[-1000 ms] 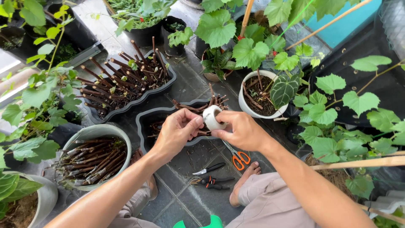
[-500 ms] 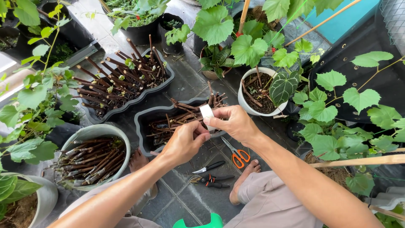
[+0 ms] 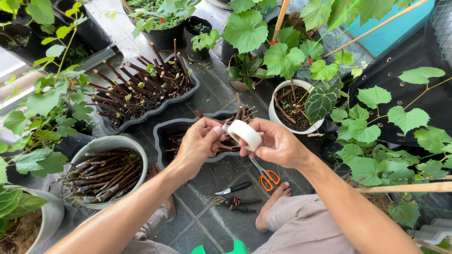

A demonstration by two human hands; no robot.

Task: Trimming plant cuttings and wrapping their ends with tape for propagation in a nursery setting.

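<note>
Tape roll (image 3: 245,134) over dark floor tiles (image 3: 207,221) (potted plants (image 3: 294,101) all around).

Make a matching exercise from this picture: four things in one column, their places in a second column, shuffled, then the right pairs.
Things:
1. roll of white tape
2. orange-handled scissors
3. round grey bowl of cuttings
4. white pot

Places:
A. beside the bare foot
B. at the right hand's fingertips
C. under the left forearm's side
D. beyond the right hand, beside a dark veined leaf

Pairs: 1-B, 2-A, 3-C, 4-D

Scissors (image 3: 266,177) right of knife (image 3: 234,188)
</note>
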